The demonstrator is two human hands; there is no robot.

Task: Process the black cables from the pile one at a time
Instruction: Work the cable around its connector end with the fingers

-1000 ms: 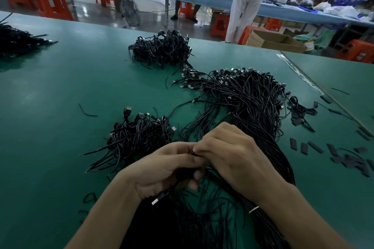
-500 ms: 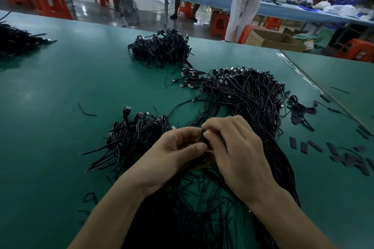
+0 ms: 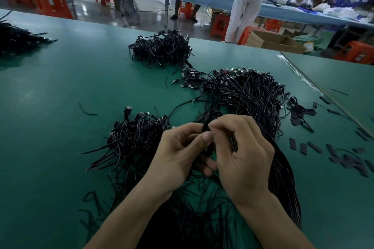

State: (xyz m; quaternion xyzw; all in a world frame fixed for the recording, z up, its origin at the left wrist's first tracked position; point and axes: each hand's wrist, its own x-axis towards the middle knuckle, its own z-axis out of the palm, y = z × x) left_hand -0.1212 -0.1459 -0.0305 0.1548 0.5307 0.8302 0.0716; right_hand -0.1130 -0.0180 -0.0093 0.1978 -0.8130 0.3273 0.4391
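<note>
A big pile of long black cables (image 3: 253, 99) with plugs at the far end lies on the green table (image 3: 60, 91), running down past my right wrist. In front of it, my left hand (image 3: 182, 153) and my right hand (image 3: 244, 155) meet over one black cable (image 3: 206, 125). Both pinch it between thumb and fingertips, and it stands up between them. A smaller heap of coiled black cables (image 3: 133, 137) lies just left of my left hand. Loose black cable ends spread under my forearms.
Another cable heap (image 3: 162, 48) lies farther back, and a fourth (image 3: 18, 38) at the far left edge. Short black sleeve pieces (image 3: 344, 157) are scattered to the right. A table seam (image 3: 315, 85) runs along the right. A person (image 3: 249, 0) stands beyond the table.
Both hands have lifted away from the table and moved farther from me. The pinched cable now stands upright between the fingertips; earlier the hands were lower and closed together over it.
</note>
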